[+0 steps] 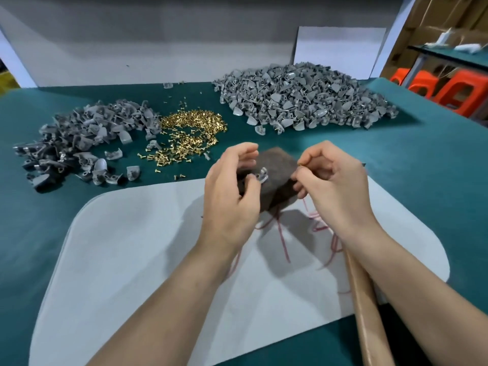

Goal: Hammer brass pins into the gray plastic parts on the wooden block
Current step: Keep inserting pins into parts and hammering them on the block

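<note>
Block point(277, 162) on mat point(132, 247), near centre of table point(422, 180); pin heap point(190, 130) behind it, smaller part heap point(87, 138) far left, larger part heap point(303, 101) far right; hammer handle point(365, 307) near right.

Your green table point(422, 180) carried a white mat point(132, 260) nearest you, a small gray-part heap point(79, 141), a larger gray-part heap point(303, 99) (far right) and brass pins point(192, 128) between them.

Pins point(190, 133): shiny brass metal. Gray parts point(303, 101): matt plastic. Block point(278, 163): dark, rough wood. Tbl cover point(422, 175): matt teal cloth. Hammer handle point(367, 313): smooth glossy wood.
</note>
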`<state>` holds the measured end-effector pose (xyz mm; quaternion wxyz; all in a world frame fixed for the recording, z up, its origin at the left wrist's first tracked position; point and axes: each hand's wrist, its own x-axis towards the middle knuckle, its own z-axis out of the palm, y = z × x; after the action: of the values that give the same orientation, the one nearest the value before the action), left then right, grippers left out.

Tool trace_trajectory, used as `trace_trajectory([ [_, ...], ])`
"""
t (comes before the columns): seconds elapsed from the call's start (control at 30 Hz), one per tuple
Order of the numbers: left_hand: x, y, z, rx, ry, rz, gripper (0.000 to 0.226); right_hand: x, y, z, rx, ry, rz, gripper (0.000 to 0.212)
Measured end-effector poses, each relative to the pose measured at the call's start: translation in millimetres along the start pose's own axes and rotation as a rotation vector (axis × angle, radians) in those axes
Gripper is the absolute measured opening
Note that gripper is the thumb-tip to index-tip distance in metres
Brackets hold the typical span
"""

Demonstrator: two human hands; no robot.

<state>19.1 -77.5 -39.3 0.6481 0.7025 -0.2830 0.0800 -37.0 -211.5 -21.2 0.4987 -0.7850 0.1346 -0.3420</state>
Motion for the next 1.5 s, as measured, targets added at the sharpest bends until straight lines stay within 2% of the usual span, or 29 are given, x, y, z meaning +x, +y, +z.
trace_trajectory([
  [0.17,4.6,0.2,-5.0,0.096,0.125,-0.160,0.035,-2.9,-2.4,-1.4,0.069,-0.044,-0.020,0.018],
  [0.3,3.2,1.1,-3.1,0.234,0.047,-0.198,0.022,-5.5,-5.6,0.8,-0.074,-0.091,-0.133,0.017],
  [0.4,2.8,0.8,-2.0,0.283,0.024,-0.190,0.002,-8.4,-6.1,3.3,-0.059,-0.157,-0.128,0.014],
  [0.53,0.9,4.8,-2.1,0.312,0.007,-0.135,0.008,-8.6,-3.9,4.3,-0.087,-0.188,-0.153,0.015],
  [0.7,2.7,7.0,-3.0,0.169,-0.013,-0.095,0.021,-5.7,-1.9,3.1,-0.123,-0.168,-0.144,0.013],
  [0.9,-0.4,5.4,-1.0,0.141,0.004,-0.087,0.030,-7.4,-5.0,4.6,-0.150,-0.173,-0.128,0.023],
  [1.03,0.1,5.1,-0.3,0.159,0.011,-0.093,0.028,-6.8,-6.7,4.1,-0.154,-0.184,-0.119,0.022],
  [1.2,3.6,3.7,0.1,0.310,-0.028,-0.076,0.022,-7.5,-8.3,4.2,-0.175,-0.188,-0.117,0.021],
  [1.37,3.3,2.1,-2.2,0.186,-0.037,-0.109,0.008,-7.2,-8.7,1.7,-0.153,-0.176,-0.119,0.017],
  [1.5,3.7,2.6,-3.0,0.075,-0.034,-0.116,0.010,-6.7,-10.0,1.5,-0.111,-0.162,-0.088,0.018],
])
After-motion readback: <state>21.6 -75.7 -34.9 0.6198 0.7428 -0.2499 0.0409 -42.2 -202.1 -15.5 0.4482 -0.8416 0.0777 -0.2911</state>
